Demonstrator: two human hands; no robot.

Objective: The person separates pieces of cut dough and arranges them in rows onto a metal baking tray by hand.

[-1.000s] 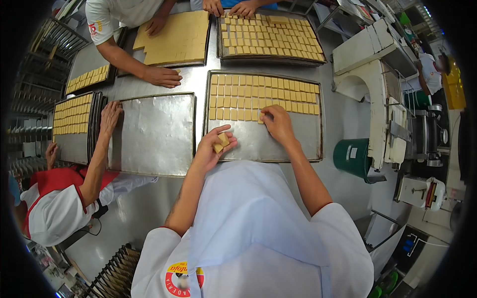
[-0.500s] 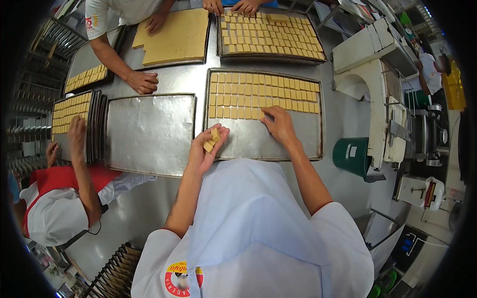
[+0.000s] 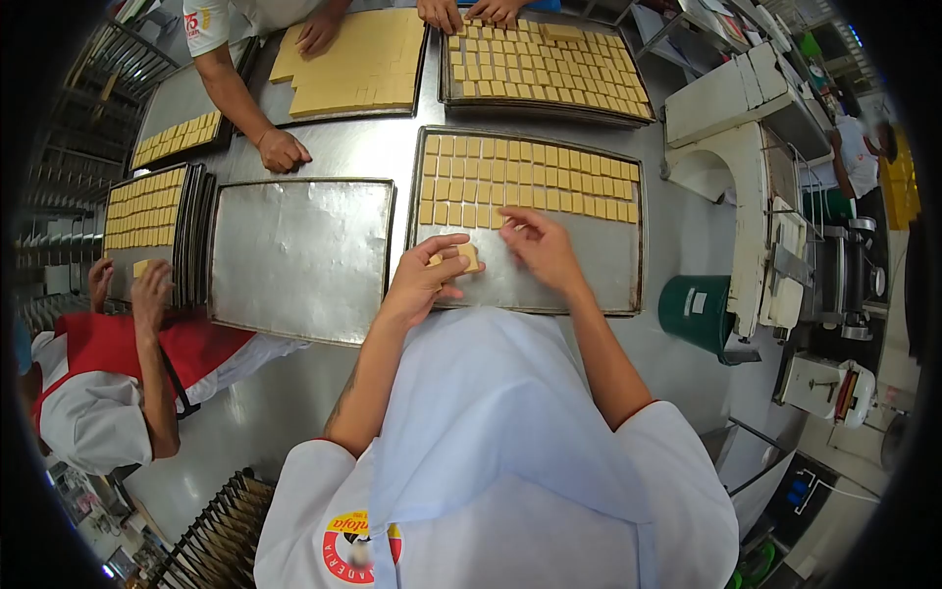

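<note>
A dark-rimmed metal tray (image 3: 579, 270) lies before me, its far part covered by rows of small yellow dough pieces (image 3: 525, 177). Over the tray's near left part, my left hand (image 3: 427, 280) holds a few loose dough pieces (image 3: 468, 257) between thumb and fingers. My right hand (image 3: 540, 245) hovers at the near edge of the rows, fingers apart and slightly curled, with nothing visible between them. Its fingertips are close to the front row.
An empty tray (image 3: 299, 260) lies to the left. Behind are a tray of filled rows (image 3: 545, 74) and a dough sheet (image 3: 358, 64). Co-workers' hands (image 3: 283, 152) are at the back and left. A green bin (image 3: 695, 304) stands right of the table.
My left hand has moved right, its fingers now folded over the pieces. My right hand has shifted slightly left and its fingers have spread. The co-worker at left now holds a yellow piece.
</note>
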